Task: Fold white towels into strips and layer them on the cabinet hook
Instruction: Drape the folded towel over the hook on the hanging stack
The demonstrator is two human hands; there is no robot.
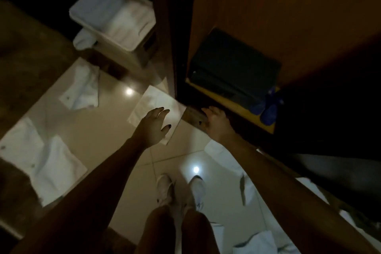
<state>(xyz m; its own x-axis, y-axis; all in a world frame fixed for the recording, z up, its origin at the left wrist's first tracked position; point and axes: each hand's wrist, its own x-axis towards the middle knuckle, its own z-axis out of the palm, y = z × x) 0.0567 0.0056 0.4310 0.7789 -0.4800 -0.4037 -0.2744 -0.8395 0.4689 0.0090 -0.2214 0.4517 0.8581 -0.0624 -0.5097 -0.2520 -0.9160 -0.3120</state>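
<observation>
Left hand flat, fingers spread, holding nothing, over the folded white towel just beside the cabinet edge, likely smoothing it; contact unclear. Right hand grips that edge, probably bracing. Hook not visible. Loose towels lie farther off.

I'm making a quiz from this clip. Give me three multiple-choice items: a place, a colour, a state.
1. Where is the white basket relative to the cabinet? A) outside, to its left B) inside C) on top
2. Colour of the small items beside the dark bundle? A) red B) blue C) white
3. The left hand is: A) a fist B) gripping a towel C) open, fingers spread
Answers: A, it stands outside the cabinet's side panel; B, they show blue; C, straight fingers spread over the folded towel.
</observation>
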